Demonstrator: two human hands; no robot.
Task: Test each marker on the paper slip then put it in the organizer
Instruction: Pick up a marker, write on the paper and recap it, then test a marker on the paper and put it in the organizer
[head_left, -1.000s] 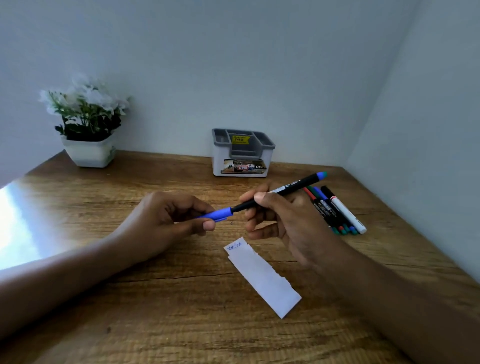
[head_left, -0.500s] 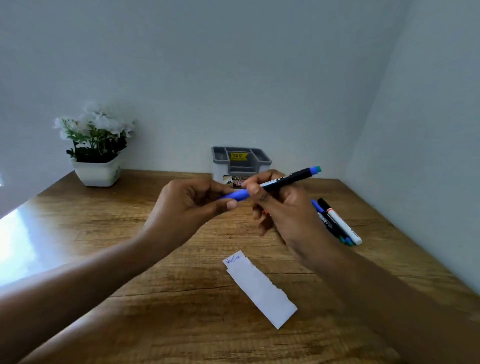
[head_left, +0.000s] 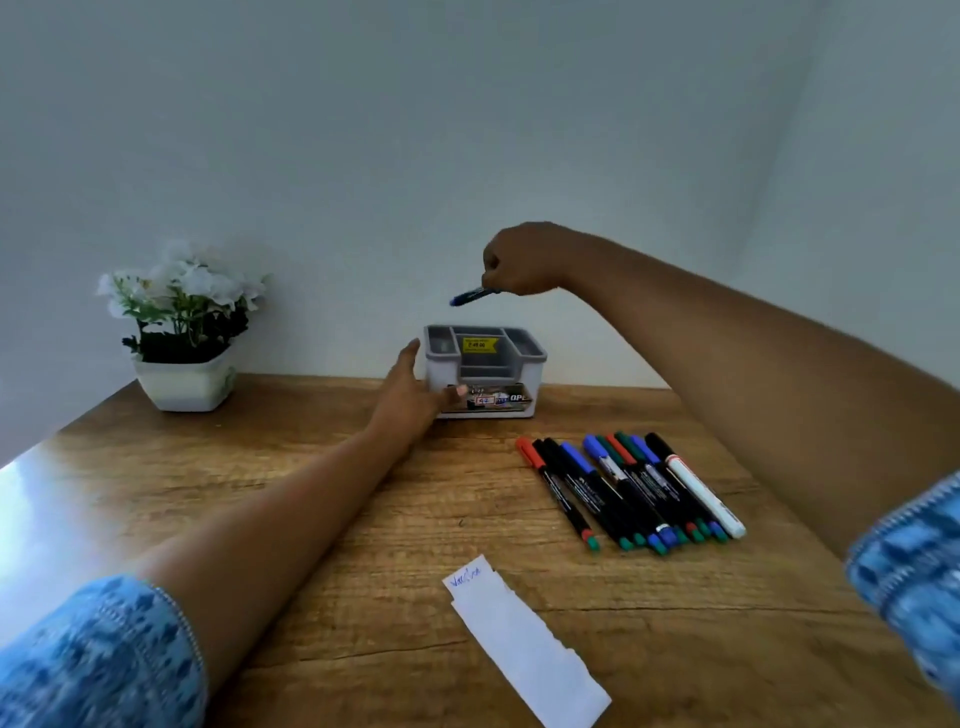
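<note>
My right hand (head_left: 519, 262): raised above the organizer, fingers curled tight, pinching one end of the blue marker
Blue marker (head_left: 475, 296): in the air, sticking out to the left of my fist and tilted slightly down, over the organizer and not touching it
My left hand (head_left: 413, 397): reached out to the organizer, fingers fairly straight up its left wall, thumb laid across the front label; it presses on that corner without closing round it
Organizer (head_left: 485, 374): grey and white, upright at the back of the table (head_left: 311, 519) near the wall, compartments open on top, a yellow sticker inside; I cannot tell whether anything lies in them
Other markers (head_left: 634, 488): a row lying side by side on the table in front of the organizer and to its right, caps red, black, blue and green, a white-barrelled one at the far right
Paper slip (head_left: 524, 642): flat on the table nearest me, a blue scribble at its far end
Flower pot (head_left: 182, 382): white, back left, with white flowers
Sleeves (head_left: 98, 654): blue patterned, on both my arms
</note>
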